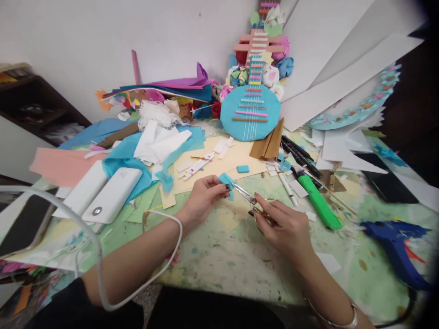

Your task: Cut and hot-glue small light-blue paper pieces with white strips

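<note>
Head view: my left hand pinched a small blue piece between thumb and fingertips, just above the surface. My right hand was closed on the scissors, with thumb and fingers at the loops. The tips met the piece's right edge; whether the blades were parted around it, I could not tell. I held the piece by its near edge, presumably to leave the rest free for the blades and my fingertips out of their line. The scissors pointed inward from the right, probably so that both wrists could stay low and steady.

A blue block lay apart on the cream sheet, within easy reach, with white strips to its left. Behind, the paper lute stood upright, leaning back, likely to keep its strings clear of the clutter. Black markers, a green cutter and the glue gun lay to the right, apparently set aside to leave the near middle for handwork.
</note>
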The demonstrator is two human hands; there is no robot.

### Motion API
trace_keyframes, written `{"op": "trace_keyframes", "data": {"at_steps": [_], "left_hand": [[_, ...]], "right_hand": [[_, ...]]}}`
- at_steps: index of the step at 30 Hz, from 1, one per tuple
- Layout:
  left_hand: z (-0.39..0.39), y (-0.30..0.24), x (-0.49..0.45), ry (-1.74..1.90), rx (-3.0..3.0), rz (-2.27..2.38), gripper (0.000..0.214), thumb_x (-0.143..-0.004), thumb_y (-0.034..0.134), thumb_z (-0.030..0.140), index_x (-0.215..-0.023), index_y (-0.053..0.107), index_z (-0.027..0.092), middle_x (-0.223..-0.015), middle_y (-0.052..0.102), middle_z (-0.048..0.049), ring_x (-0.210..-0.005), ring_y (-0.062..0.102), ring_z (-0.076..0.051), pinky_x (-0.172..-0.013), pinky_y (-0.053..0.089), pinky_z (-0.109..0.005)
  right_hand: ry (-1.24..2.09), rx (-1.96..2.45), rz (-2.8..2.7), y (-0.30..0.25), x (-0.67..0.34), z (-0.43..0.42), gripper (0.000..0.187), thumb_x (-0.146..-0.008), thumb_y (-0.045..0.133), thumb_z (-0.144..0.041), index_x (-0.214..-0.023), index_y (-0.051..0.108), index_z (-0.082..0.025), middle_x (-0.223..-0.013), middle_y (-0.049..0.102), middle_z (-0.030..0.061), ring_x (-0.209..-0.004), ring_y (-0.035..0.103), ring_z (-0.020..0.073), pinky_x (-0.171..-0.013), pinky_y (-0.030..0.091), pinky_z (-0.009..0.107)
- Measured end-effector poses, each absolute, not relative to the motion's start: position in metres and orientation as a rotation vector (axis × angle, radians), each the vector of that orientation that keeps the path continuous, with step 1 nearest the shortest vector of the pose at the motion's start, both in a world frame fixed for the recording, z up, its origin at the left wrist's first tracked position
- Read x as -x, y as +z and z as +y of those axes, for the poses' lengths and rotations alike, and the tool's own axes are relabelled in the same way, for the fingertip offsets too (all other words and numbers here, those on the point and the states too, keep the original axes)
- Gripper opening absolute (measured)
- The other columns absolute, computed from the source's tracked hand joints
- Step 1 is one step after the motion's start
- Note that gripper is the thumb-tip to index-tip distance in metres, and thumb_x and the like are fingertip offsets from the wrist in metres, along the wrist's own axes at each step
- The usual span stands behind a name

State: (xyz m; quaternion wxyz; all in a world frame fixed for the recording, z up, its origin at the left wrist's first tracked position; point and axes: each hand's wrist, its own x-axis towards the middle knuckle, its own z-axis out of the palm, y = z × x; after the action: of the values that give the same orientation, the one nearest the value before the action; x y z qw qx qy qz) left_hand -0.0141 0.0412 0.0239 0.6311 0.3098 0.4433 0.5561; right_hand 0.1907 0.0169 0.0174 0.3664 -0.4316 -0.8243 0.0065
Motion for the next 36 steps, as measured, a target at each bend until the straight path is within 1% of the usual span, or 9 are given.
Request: {"op": "trace_keyframes", "data": {"at_steps": [6,12,20,27,32,36], "left_hand": [[0.0402,0.0253,0.013,1.27,-0.691,1.03,0.017,-0.059,0.075,0.016,-0.062,0.058,0.012,-0.059,0.062,-0.0005,-0.055,0.056,-0.008,-0.059,0.044,-0.022],[0.0399,0.0258,0.0127,1.261,-0.686,1.022,0.018,-0.059,0.075,0.016,-0.062,0.058,0.012,-0.059,0.062,-0.0004,-0.055,0.056,-0.008,-0.058,0.044,-0.022],[0.0386,0.025,0.0118,1.255,-0.709,1.015,0.017,-0.06,0.074,0.016,-0.063,0.059,0.012,-0.062,0.063,-0.0011,-0.056,0.057,-0.009,-0.06,0.044,-0.022],[0.0386,0.0251,0.0106,1.247,-0.707,1.033,0.017,-0.06,0.075,0.017,-0.063,0.059,0.012,-0.061,0.062,-0.0008,-0.055,0.056,-0.008,-0.06,0.044,-0.022],[0.0383,0.0241,0.0109,1.236,-0.715,1.019,0.017,-0.06,0.075,0.018,-0.063,0.06,0.012,-0.061,0.063,-0.0013,-0.056,0.057,-0.009,-0.06,0.044,-0.023],[0.0378,0.0232,0.0106,1.224,-0.724,1.014,0.016,-0.061,0.075,0.017,-0.063,0.06,0.011,-0.062,0.063,-0.0013,-0.056,0.057,-0.009,-0.06,0.044,-0.023]], "right_hand": [[-0.013,1.127,-2.129,0.0151,-0.1909,0.0167,0.029,-0.085,0.057,-0.02,-0.111,0.068,-0.016,-0.073,0.07,0.0003,-0.062,0.064,0.0095,-0.051,0.043,0.021],[-0.025,1.175,-2.109,0.0176,-0.1904,0.0147,0.029,-0.084,0.056,-0.02,-0.11,0.069,-0.018,-0.07,0.069,0.0003,-0.057,0.062,0.0094,-0.048,0.041,0.021],[-0.067,1.145,-2.122,0.0177,-0.1902,0.015,0.03,-0.082,0.058,-0.019,-0.11,0.069,-0.016,-0.069,0.068,0.0,-0.055,0.06,0.0093,-0.047,0.041,0.022],[-0.118,1.122,-2.119,0.02,-0.1881,0.015,0.028,-0.083,0.058,-0.017,-0.107,0.07,-0.014,-0.07,0.07,0.0004,-0.054,0.06,0.0087,-0.046,0.04,0.021],[-0.101,1.145,-2.119,0.02,-0.1883,0.0147,0.029,-0.082,0.058,-0.018,-0.108,0.07,-0.014,-0.067,0.068,0.0,-0.05,0.056,0.0086,-0.044,0.039,0.022],[-0.072,1.128,-2.127,0.0192,-0.188,0.0143,0.029,-0.083,0.057,-0.018,-0.109,0.069,-0.013,-0.067,0.067,0.0005,-0.053,0.058,0.009,-0.047,0.04,0.022]]}}
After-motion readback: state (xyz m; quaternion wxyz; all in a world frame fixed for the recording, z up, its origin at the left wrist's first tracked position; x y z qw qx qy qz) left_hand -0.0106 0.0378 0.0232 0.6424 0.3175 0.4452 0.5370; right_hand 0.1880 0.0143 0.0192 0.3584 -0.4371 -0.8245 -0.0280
